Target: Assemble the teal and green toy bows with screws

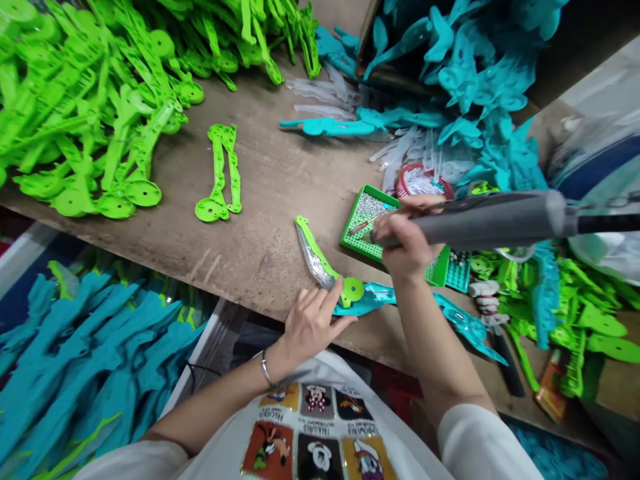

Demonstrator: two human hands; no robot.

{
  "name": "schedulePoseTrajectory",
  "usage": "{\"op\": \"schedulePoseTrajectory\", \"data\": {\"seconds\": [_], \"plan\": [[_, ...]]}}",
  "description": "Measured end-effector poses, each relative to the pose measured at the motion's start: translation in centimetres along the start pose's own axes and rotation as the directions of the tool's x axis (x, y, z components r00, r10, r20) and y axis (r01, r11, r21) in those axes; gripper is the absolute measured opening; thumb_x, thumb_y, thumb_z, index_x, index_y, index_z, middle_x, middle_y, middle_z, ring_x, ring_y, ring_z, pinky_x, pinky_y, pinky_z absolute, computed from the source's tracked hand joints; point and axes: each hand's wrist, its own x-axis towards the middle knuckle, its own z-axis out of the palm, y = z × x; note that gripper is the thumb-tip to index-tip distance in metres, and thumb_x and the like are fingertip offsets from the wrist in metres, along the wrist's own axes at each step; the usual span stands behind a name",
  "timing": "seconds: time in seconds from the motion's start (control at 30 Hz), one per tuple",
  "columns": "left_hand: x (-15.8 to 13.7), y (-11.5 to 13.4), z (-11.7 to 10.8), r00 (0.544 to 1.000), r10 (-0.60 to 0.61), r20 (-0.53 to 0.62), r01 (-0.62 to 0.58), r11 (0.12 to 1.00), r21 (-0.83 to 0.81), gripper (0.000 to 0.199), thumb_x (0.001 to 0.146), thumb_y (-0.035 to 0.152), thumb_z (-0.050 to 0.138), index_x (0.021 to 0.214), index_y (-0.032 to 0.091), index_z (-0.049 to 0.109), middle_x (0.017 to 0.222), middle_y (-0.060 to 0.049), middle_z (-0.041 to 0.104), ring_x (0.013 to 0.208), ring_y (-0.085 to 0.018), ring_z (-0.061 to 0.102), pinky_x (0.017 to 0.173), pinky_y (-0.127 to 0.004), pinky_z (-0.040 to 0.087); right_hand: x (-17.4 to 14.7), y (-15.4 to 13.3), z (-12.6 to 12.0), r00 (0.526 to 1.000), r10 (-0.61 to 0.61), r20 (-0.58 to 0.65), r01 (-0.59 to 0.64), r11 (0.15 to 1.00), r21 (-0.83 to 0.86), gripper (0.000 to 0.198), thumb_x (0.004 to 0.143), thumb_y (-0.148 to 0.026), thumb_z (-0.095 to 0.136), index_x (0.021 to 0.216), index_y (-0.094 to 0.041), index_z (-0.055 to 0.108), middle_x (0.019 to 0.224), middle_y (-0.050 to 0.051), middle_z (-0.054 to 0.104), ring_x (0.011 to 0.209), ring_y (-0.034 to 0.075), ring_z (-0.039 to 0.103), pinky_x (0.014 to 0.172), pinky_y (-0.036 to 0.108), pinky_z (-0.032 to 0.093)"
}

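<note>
My right hand (407,240) is wrapped round a grey electric screwdriver (490,219) held sideways, its tip over a green basket (363,248) of small silver screws (370,205). A loose red-tipped screwdriver bit lies among the screws, partly hidden. On the near edge of the table, my left hand (313,320) holds a folding plastic knife-like piece: a bright green arm with a clear blade (311,257), a round green end (353,291) and a blue handle half (373,297). Index finger and thumb press at the green joint. Another blue half (463,323) lies right, beyond my forearm.
A heap of green parts (90,120) covers the back left; two green halves (225,173) lie apart on the table (270,173). Blue parts spill from a box (465,67) at back right, beside a red basket (425,180). Blue pieces (100,353) fill a bin at lower left.
</note>
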Motion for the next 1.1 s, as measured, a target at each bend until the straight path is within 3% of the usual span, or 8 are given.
{"op": "schedulePoseTrajectory", "data": {"seconds": [0.07, 0.17, 0.47, 0.73, 0.87, 0.97, 1.1], "plan": [[0.0, 0.0, 0.0, 1.000, 0.006, -0.006, -0.006, 1.000, -0.001, 0.069, 0.096, 0.052, 0.061, 0.143, 0.003, 0.049, 0.083, -0.005, 0.065, 0.077, -0.022, 0.060, 0.074, -0.036, 0.042, 1.2, 0.6, -1.4, 0.983, -0.032, -0.183, 0.012, 0.994, -0.108, 0.022, 0.080, -0.043, 0.068, 0.085, -0.026, 0.056, 0.052, -0.009, 0.044, 0.042, 0.011, 0.047, 0.050, 0.028, 0.046], [0.0, 0.0, 0.0, 1.000, 0.006, -0.003, -0.006, 1.000, -0.001, 0.069, 0.096, 0.053, 0.061, 0.143, 0.003, 0.049, 0.084, -0.006, 0.065, 0.078, -0.022, 0.060, 0.074, -0.036, 0.042, 2.2, 1.6, -2.9, 0.961, -0.022, -0.276, -0.025, 0.986, -0.164, 0.024, 0.078, -0.042, 0.068, 0.082, -0.025, 0.052, 0.050, -0.010, 0.044, 0.041, 0.011, 0.046, 0.049, 0.027, 0.045], [0.0, 0.1, 0.0, 1.000, 0.006, 0.006, -0.006, 1.000, 0.012, 0.070, 0.096, 0.053, 0.060, 0.145, 0.004, 0.048, 0.081, -0.004, 0.065, 0.076, -0.021, 0.060, 0.073, -0.035, 0.041, 2.1, 3.4, -3.5, 0.954, 0.033, -0.298, -0.066, 0.993, -0.102, 0.026, 0.071, -0.031, 0.069, 0.088, -0.026, 0.050, 0.050, -0.012, 0.045, 0.040, 0.011, 0.047, 0.046, 0.026, 0.041], [0.0, 0.1, 0.1, 1.000, 0.008, -0.003, -0.008, 1.000, 0.019, 0.072, 0.095, 0.054, 0.061, 0.145, 0.004, 0.048, 0.081, -0.005, 0.065, 0.077, -0.021, 0.060, 0.073, -0.035, 0.041, 2.3, 3.5, -3.9, 0.967, 0.043, -0.251, -0.081, 0.986, -0.145, 0.027, 0.072, -0.036, 0.071, 0.086, -0.025, 0.051, 0.050, -0.011, 0.046, 0.040, 0.011, 0.048, 0.045, 0.026, 0.042], [0.0, 0.1, 0.2, 1.000, 0.005, -0.003, -0.005, 1.000, 0.018, 0.071, 0.096, 0.055, 0.059, 0.145, 0.004, 0.047, 0.082, -0.004, 0.065, 0.077, -0.021, 0.061, 0.074, -0.036, 0.042, 2.5, 0.8, -2.3, 0.965, -0.008, -0.263, -0.018, 0.995, -0.095, 0.022, 0.075, -0.032, 0.070, 0.088, -0.025, 0.053, 0.049, -0.011, 0.047, 0.039, 0.010, 0.046, 0.047, 0.026, 0.045], [0.1, 0.1, 0.2, 1.000, 0.003, -0.001, -0.003, 1.000, 0.015, 0.071, 0.097, 0.056, 0.057, 0.144, 0.004, 0.047, 0.084, -0.005, 0.066, 0.078, -0.021, 0.061, 0.074, -0.036, 0.043, 2.3, -1.2, 0.6, 0.984, -0.036, -0.172, 0.033, 0.999, -0.020, 0.018, 0.078, -0.035, 0.068, 0.086, -0.025, 0.055, 0.052, -0.010, 0.043, 0.041, 0.010, 0.046, 0.048, 0.027, 0.047], [0.1, 0.2, -0.1, 1.000, -0.010, 0.017, 0.010, 1.000, -0.002, 0.069, 0.096, 0.056, 0.059, 0.142, 0.005, 0.050, 0.084, -0.006, 0.067, 0.078, -0.021, 0.061, 0.073, -0.036, 0.044, 1.6, -0.3, 5.4, 0.999, 0.033, -0.020, -0.033, 0.999, 0.030, 0.022, 0.080, -0.044, 0.066, 0.088, -0.026, 0.055, 0.055, -0.009, 0.042, 0.045, 0.010, 0.049, 0.052, 0.029, 0.048]]}}
